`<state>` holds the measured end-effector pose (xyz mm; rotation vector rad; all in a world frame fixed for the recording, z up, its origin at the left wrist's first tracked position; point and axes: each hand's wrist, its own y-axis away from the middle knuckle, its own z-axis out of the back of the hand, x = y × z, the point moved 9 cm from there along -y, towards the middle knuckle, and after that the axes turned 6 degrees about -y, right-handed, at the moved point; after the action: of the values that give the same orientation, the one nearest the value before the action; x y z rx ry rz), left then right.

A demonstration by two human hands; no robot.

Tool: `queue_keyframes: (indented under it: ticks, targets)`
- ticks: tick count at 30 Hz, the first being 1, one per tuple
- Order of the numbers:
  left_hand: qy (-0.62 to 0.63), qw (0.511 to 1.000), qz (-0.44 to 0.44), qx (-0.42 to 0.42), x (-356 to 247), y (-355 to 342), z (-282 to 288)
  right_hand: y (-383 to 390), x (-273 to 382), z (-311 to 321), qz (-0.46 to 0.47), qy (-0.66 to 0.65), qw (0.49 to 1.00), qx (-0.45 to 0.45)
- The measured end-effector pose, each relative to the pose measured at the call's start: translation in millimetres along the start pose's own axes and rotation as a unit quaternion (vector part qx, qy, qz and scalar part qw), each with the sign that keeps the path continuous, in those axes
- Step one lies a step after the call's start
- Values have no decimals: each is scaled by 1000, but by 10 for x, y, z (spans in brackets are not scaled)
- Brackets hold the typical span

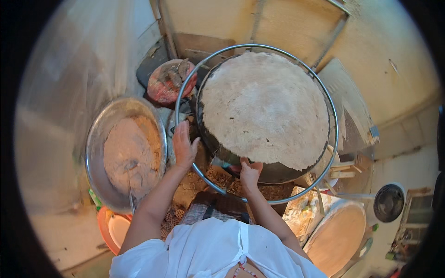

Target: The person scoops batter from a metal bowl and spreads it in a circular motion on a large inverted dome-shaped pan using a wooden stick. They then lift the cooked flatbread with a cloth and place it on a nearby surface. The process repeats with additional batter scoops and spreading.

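Observation:
A large, pale, thin flatbread [269,109] covers most of a dark round griddle [273,173], whose bare surface shows along the near edge. My right hand [251,175] is at the flatbread's near edge, its fingers closed there as if pinching it; the fingertips are partly hidden. My left hand [184,147] is beside the left part of a metal tube ring [334,134] that runs around the griddle. Its fingers are stretched out with nothing in them; I cannot tell whether it touches the ring.
To the left stands a wide metal basin [95,153] of pinkish-beige dough or batter, with a metal-handled utensil [131,197] in it. A red rounded container [167,83] sits behind. An orange basin [105,227] is at lower left. On the right are a pale round disc [336,238] and a pan [388,203].

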<state>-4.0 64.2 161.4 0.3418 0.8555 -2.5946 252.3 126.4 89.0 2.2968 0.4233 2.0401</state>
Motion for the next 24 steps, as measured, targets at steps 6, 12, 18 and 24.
queue_keyframes:
  ticks: [6,12,18,24]
  targets:
    - [100,920,-355,135,-1054,-524,-304,536,293,1100,147,140,957,-205]
    - [141,919,-328,168,-1531,-827,-231,90,544,924,111,-79,960,-246]
    - [193,926,-130,298,-1510,-1649,-326,-1115,532,-46,74,-46,973,-215]
    - [128,899,-351,226,-2494,-2617,160,-553,555,-288,16,-41,991,-128]
